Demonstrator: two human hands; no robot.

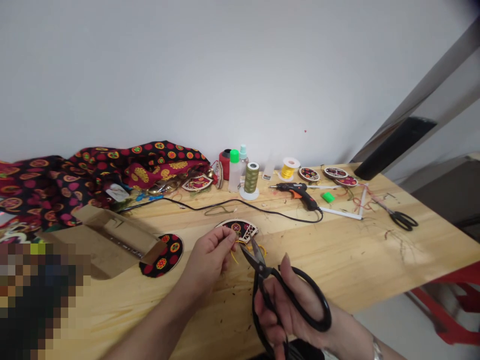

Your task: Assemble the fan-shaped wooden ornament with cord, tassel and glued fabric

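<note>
My right hand (290, 305) grips large black-handled scissors (262, 272), blades slightly apart and pointing up-left at a thin yellow cord (235, 256). My left hand (210, 260) pinches that cord between thumb and fingers, just below a fan-shaped piece covered in patterned fabric (240, 229) lying on the wooden table (356, 250). The scissor tips sit right beside the left fingertips.
A round patterned fabric disc (165, 254) and an open cardboard box (108, 239) lie left. Patterned cloth (93, 170) is heaped at the back left. Glue gun (298, 191) with black cable, thread spools (251, 178), bottles (234, 171), small scissors (399, 216), fabric pieces stand behind.
</note>
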